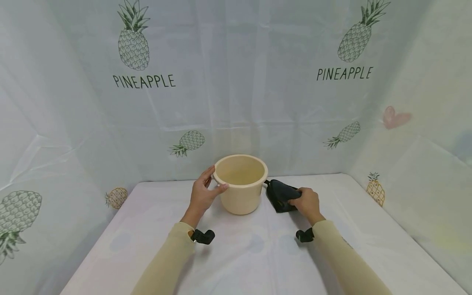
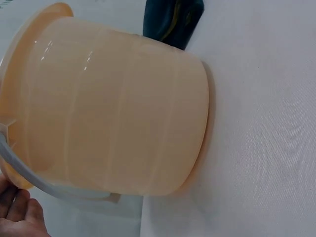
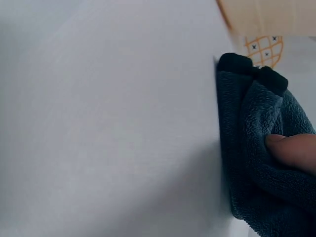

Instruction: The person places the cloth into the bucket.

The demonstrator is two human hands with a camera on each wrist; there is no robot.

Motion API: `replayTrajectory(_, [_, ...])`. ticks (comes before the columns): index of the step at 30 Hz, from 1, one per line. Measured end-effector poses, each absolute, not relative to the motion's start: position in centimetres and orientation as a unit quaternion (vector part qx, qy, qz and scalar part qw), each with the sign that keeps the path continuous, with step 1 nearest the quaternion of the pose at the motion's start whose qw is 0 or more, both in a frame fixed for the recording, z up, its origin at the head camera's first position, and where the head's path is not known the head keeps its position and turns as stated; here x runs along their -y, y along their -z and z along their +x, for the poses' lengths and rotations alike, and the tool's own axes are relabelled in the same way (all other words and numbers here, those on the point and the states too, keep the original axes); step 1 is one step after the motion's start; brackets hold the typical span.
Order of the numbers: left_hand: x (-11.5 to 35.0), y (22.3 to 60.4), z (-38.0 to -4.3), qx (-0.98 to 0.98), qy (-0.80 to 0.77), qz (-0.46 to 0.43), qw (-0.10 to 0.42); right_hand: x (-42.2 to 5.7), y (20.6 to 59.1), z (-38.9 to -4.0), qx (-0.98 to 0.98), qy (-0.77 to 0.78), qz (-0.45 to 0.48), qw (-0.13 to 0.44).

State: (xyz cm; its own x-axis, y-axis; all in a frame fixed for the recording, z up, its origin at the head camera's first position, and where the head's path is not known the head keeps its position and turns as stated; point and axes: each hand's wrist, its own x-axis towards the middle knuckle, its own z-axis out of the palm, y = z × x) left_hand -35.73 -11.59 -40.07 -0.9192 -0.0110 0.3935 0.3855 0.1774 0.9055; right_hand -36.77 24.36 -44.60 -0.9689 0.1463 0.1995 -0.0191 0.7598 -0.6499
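Observation:
A cream plastic bucket (image 1: 243,198) stands upright near the back of the table, its grey handle (image 2: 29,173) hanging down the side in the left wrist view. My left hand (image 1: 202,194) holds the bucket's rim from the left, thumb at the front and fingers along the side. Just right of the bucket, a dark blue-grey folded towel (image 1: 282,194) of fuzzy cloth rests on the table. My right hand (image 1: 307,204) grips its near right end, and the thumb (image 3: 294,150) presses into the fold in the right wrist view. The other right fingers are hidden there.
A white cloth covers the table (image 1: 243,254). Behind it and at both sides hang pale curtains (image 1: 236,82) printed with pineapples, the back one close behind the bucket. Each wrist wears a small black camera, the left one (image 1: 203,237) low over the table.

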Motion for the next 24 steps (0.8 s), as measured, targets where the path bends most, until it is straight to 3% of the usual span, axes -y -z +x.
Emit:
replayTrajectory(14, [11.4, 39.1, -34.3, 0.747, 0.633, -0.130, 0.156, -23.9, 41.6, -36.5, 0.914, -0.372, -0.049, 0.153])
replayTrajectory(24, [11.8, 40.2, -35.3, 0.740, 0.637, -0.139, 0.166, -23.8, 38.4, -36.1, 0.909, -0.379, -0.053, 0.166])
